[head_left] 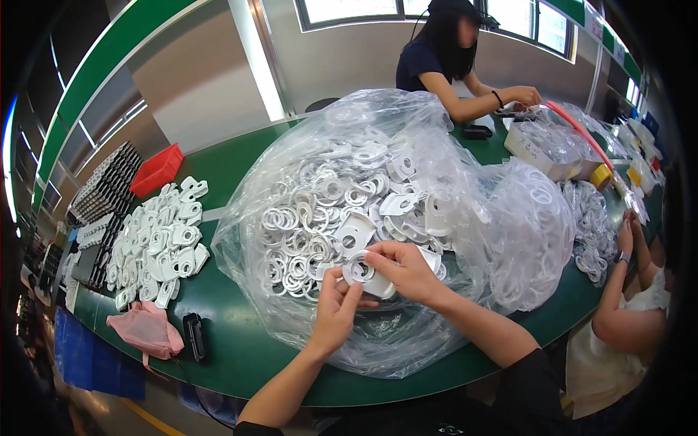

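Between my two hands I hold a white plastic part with a ring-shaped end [359, 269], just above the near side of a big clear plastic bag [254, 312]. My left hand [336, 309] pinches its lower left side with thumb and fingers. From the right, my right hand [404, 270] grips its upper edge, thumb and fingers closed on it. Inside the open bag lies a heap of similar white parts [305, 218], some plain rings, some with flat plates. My fingers cover some of the held part.
Left on the green table [247, 363] lie a pile of white parts [156, 243], a red bin [158, 170], stacked black trays [109, 182], a pink pouch [147, 330] and a black device [194, 336]. Another clear bag [531, 240] stands right. One person [447, 65] sits opposite; another's arms [618, 291] rest right.
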Demonstrator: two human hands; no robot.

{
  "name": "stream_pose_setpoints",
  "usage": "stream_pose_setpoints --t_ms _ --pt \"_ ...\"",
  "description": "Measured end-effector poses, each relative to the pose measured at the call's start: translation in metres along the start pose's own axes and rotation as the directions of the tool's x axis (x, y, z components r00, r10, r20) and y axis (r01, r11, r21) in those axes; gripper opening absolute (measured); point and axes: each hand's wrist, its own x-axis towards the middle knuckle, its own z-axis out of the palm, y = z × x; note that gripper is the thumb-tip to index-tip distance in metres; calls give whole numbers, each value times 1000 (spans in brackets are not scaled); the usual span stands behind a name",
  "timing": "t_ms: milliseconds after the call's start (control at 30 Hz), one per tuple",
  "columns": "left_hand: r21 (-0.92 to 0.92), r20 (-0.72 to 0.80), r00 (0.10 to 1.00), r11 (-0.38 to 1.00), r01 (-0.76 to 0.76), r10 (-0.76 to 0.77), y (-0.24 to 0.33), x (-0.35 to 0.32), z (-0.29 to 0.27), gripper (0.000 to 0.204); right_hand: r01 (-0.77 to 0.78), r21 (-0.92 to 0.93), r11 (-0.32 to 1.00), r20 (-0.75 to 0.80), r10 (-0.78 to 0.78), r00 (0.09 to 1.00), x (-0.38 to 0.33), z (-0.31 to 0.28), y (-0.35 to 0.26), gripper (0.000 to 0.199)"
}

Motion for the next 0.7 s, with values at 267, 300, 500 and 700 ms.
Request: stream_pose_setpoints --t_ms 267,300,500,700 --pt "169 31 997 983 -76 72 0 5 -10 25 215 -177 960 272 -162 949 1 -9 -5 18" --pt "214 73 993 971 -110 97 2 5 -8 24 201 -163 966 292 -147 945 1 -11 -7 17" --pt "608 30 968 765 -215 248 0 2 -5 22 276 -285 918 347 -170 923 1 -17 -7 18" --pt "700 -32 995 713 -43 91 -1 4 -17 26 99 -485 869 198 -2 980 -6 2 -4 16"
